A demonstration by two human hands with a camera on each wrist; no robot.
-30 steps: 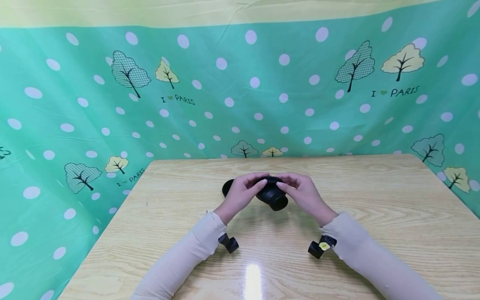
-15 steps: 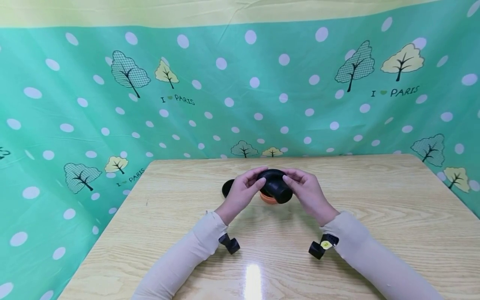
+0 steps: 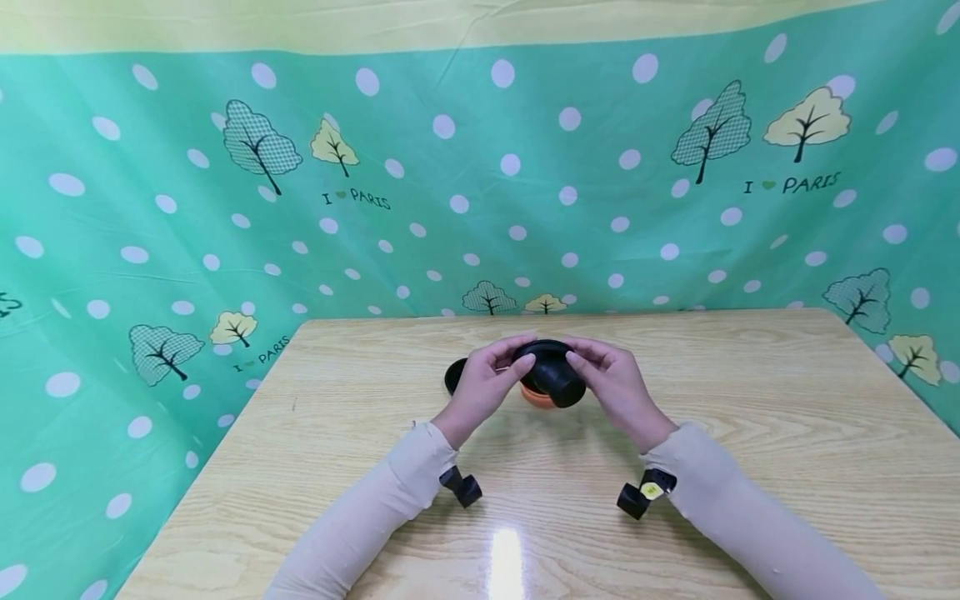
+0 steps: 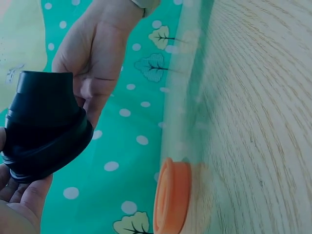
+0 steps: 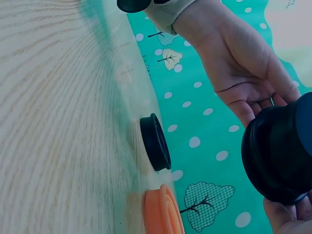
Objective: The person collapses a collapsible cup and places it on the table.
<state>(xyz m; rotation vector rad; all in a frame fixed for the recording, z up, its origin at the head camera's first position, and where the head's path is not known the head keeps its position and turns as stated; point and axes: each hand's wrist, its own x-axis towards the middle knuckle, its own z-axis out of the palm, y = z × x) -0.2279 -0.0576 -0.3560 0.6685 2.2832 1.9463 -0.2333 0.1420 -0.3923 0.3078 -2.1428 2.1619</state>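
A black collapsible-looking cup [image 3: 558, 380], stepped and wider at its rim, is held tilted above the table, its narrow end toward the person. My left hand [image 3: 483, 383] pinches one side of the wide rim between thumb and fingers. On the opposite side, my right hand [image 3: 618, 387] grips the same rim. The left wrist view shows the cup [image 4: 44, 117] raised clear of the table. Beneath it, on the table, lies a flat orange ringed disc [image 4: 178, 197], mostly hidden in the head view. Left of that is a flat black round piece [image 5: 155, 142], partly covered by my left hand in the head view.
The pale wood-grain table [image 3: 360, 467] spreads around the hands. Behind it hangs a green dotted curtain [image 3: 420, 167] printed with trees. Wrist cameras [image 3: 468, 490] sit under both wrists.
Over the second, both hands lifted and tipped the black cup slightly, and the orange disc came into sight underneath. During the last half second almost nothing moved.
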